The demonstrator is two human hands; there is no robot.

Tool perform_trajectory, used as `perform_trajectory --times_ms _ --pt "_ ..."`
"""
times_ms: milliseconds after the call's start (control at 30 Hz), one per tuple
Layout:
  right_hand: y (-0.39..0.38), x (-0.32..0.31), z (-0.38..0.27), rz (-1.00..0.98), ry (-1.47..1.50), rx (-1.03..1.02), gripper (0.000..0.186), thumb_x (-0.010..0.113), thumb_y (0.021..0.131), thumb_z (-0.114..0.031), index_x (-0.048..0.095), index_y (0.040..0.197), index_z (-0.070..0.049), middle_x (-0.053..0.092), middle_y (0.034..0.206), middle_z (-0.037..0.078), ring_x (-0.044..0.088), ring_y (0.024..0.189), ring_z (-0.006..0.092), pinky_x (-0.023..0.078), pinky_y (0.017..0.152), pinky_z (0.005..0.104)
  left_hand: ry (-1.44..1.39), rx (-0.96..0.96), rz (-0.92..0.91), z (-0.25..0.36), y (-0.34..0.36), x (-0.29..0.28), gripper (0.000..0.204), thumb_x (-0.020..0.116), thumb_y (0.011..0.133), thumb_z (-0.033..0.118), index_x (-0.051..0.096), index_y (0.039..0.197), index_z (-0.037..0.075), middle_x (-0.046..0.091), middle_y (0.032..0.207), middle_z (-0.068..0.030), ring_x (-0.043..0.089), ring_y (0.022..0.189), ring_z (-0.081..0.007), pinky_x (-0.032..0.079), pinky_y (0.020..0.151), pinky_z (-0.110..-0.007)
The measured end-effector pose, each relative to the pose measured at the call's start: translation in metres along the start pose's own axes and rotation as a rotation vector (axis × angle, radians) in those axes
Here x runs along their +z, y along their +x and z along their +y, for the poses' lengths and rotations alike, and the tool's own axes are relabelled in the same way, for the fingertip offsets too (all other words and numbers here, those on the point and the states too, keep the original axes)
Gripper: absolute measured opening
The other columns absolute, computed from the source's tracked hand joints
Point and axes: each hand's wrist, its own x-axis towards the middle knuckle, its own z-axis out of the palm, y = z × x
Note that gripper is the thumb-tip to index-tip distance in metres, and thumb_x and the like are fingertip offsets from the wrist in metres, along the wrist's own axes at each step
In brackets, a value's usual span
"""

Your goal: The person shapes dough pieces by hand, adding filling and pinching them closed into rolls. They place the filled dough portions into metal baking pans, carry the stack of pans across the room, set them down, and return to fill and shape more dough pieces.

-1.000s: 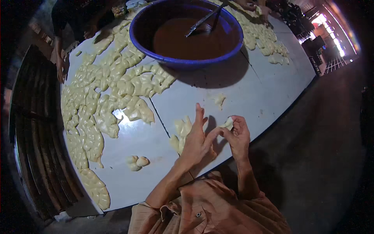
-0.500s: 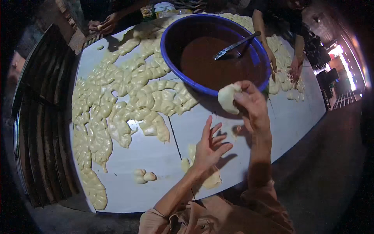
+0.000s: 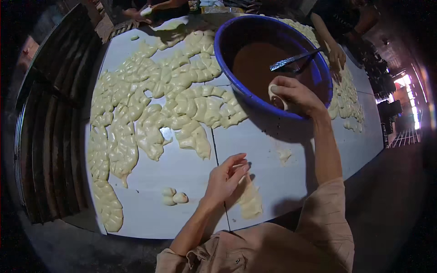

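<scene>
My right hand (image 3: 298,93) is closed around a piece of pale dough (image 3: 277,101) at the near rim of a large blue tub (image 3: 248,96). A brown mass shows inside that dough. Brown filling (image 3: 252,57) covers the tub's bottom, and a long metal utensil (image 3: 291,61) leans across it. Lower down, my left hand (image 3: 225,179) hovers over the white table with loosely bent fingers, holding nothing I can see. Beside it lies a thin, flat dough strip (image 3: 250,202), partly hidden by the hand.
Glossy dough pieces (image 3: 173,95) crowd the table's left side. Several small dough balls (image 3: 170,196) sit near the front. Dark racks (image 3: 50,113) stand at the left. Co-workers' hands show at the far left (image 3: 141,13) and far right (image 3: 337,57).
My right hand has moved up to the tub rim, and its dough now shows brown inside. The left hand has shifted left and downward, its fingers less spread. The whole view has shifted slightly.
</scene>
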Motion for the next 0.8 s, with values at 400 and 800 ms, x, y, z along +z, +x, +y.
perform_trajectory --times_ms 400,800 --pt "-0.091 0.188 -0.026 0.189 1.041 -0.046 0.016 0.059 0.096 -0.013 0.054 0.111 -0.008 0.060 0.088 -0.004 0.055 0.070 0.0010 0.046 0.061 0.0163 -0.697 0.087 -0.050 0.027 -0.031 -0.018 0.038 0.050 0.102 0.032 0.057 0.124 0.001 0.064 0.114 -0.0094 0.064 0.101 -0.0175 0.052 0.091 -0.035" --pt "-0.117 0.346 -0.058 0.584 -0.182 -0.390 0.018 0.064 0.089 -0.003 0.067 0.107 -0.002 0.059 0.118 0.015 0.065 0.101 0.0277 0.055 0.083 0.0364 -0.484 0.134 0.318 -0.011 -0.100 -0.118 0.038 0.072 0.089 0.016 0.062 0.120 -0.005 0.069 0.097 -0.0090 0.065 0.084 -0.0138 0.054 0.073 -0.028"
